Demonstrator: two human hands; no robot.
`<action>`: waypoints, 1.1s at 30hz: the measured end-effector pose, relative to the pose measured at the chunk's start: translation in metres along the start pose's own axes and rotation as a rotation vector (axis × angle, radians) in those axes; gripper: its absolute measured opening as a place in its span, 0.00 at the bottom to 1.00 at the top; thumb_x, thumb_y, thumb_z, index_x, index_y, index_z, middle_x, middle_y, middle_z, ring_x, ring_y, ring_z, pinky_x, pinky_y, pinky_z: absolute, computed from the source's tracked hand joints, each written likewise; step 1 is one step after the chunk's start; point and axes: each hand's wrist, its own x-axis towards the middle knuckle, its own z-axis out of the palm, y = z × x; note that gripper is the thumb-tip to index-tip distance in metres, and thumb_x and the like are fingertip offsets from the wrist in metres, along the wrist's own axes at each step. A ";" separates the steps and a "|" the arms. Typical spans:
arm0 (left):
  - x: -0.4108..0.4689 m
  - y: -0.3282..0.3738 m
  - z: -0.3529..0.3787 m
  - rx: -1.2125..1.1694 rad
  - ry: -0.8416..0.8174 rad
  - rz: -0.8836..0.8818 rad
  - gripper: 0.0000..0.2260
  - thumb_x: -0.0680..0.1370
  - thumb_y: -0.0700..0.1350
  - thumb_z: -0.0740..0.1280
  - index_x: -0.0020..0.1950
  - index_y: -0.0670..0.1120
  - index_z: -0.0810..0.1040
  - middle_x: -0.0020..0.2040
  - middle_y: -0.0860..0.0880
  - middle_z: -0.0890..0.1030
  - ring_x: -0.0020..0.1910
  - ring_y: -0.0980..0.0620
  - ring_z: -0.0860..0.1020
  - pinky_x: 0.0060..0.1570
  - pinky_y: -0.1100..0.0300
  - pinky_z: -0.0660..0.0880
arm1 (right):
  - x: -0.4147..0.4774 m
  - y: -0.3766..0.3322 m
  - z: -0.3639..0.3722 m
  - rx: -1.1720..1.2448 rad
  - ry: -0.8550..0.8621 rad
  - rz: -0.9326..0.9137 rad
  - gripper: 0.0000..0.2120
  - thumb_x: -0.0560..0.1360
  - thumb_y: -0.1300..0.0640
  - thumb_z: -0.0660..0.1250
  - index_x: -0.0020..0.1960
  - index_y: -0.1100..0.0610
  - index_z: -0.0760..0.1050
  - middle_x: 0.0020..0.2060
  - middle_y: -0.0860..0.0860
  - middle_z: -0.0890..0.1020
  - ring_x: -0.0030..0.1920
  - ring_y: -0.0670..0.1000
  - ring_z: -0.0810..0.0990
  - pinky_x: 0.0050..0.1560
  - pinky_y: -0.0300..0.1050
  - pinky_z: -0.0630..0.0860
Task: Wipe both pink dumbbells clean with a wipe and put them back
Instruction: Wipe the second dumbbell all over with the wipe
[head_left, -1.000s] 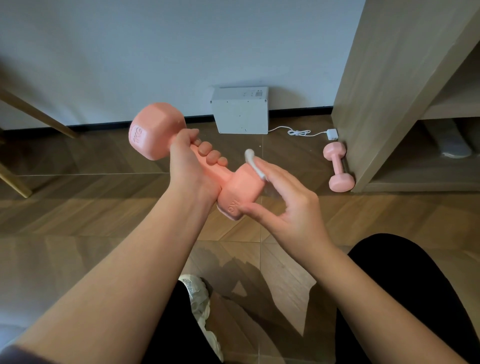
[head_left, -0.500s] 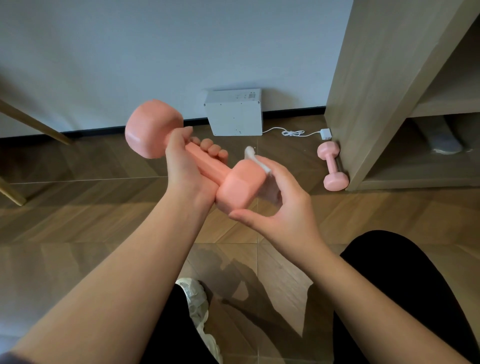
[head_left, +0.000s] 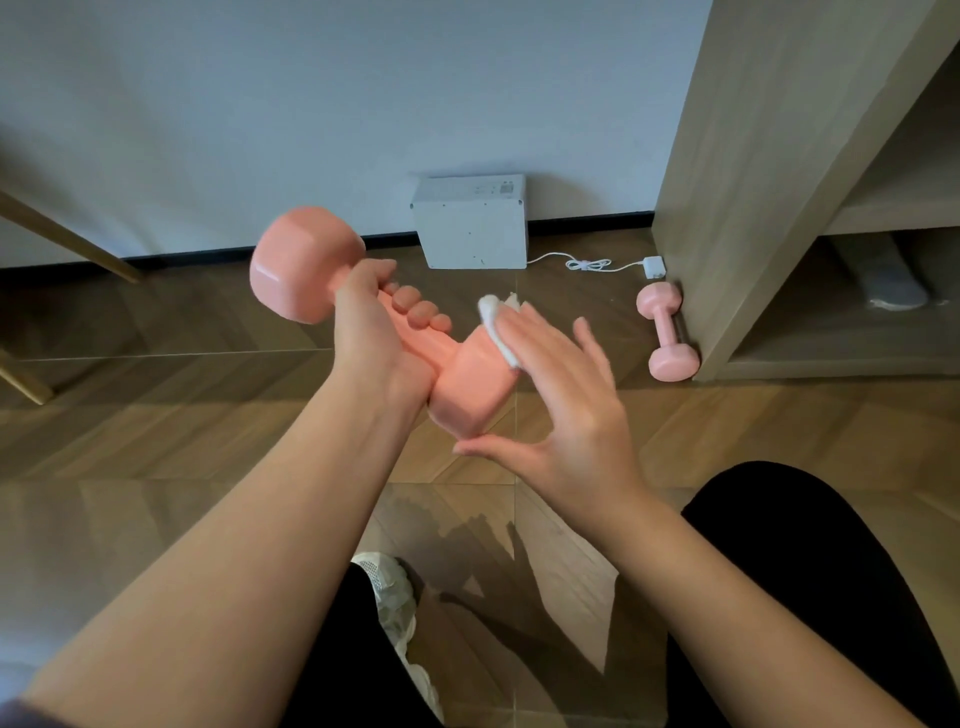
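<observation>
The left hand (head_left: 374, 332) is closed tightly around the handle of the raised dumbbell (head_left: 467, 384). The right hand (head_left: 571, 405), with its fingers straight and spread, presses the white wipe (head_left: 493, 325) on its nearer head. The second dumbbell (head_left: 666, 332) lies on the floor (head_left: 208, 415) beside the shelf (head_left: 753, 182).

Single wide-angle head-worn view, facing forward and down. Your left hand (head_left: 374, 338), right hand (head_left: 566, 405) and the pink hex-ended dumbbell (head_left: 472, 384) sit close; brown wooden floor (head_left: 156, 415) and pale grey wall (head_left: 260, 104) beyond.
</observation>
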 end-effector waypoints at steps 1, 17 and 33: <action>0.000 0.000 0.000 -0.017 -0.001 -0.010 0.14 0.76 0.42 0.60 0.32 0.48 0.60 0.23 0.54 0.60 0.20 0.55 0.58 0.23 0.64 0.59 | -0.001 0.001 0.000 -0.063 0.038 -0.083 0.39 0.66 0.43 0.78 0.70 0.60 0.71 0.69 0.53 0.75 0.74 0.54 0.68 0.74 0.70 0.54; 0.000 0.000 -0.001 -0.012 0.012 -0.014 0.14 0.75 0.41 0.61 0.31 0.48 0.61 0.23 0.53 0.61 0.20 0.54 0.59 0.23 0.64 0.61 | 0.002 0.000 -0.001 0.016 -0.001 -0.122 0.33 0.68 0.52 0.80 0.67 0.65 0.72 0.65 0.59 0.75 0.68 0.56 0.72 0.65 0.62 0.71; -0.006 -0.002 0.006 0.032 -0.070 0.023 0.14 0.75 0.41 0.60 0.32 0.48 0.60 0.24 0.53 0.59 0.20 0.54 0.57 0.23 0.63 0.60 | 0.002 0.004 -0.002 0.131 -0.047 0.013 0.44 0.63 0.50 0.82 0.72 0.63 0.67 0.70 0.50 0.71 0.73 0.48 0.68 0.72 0.47 0.67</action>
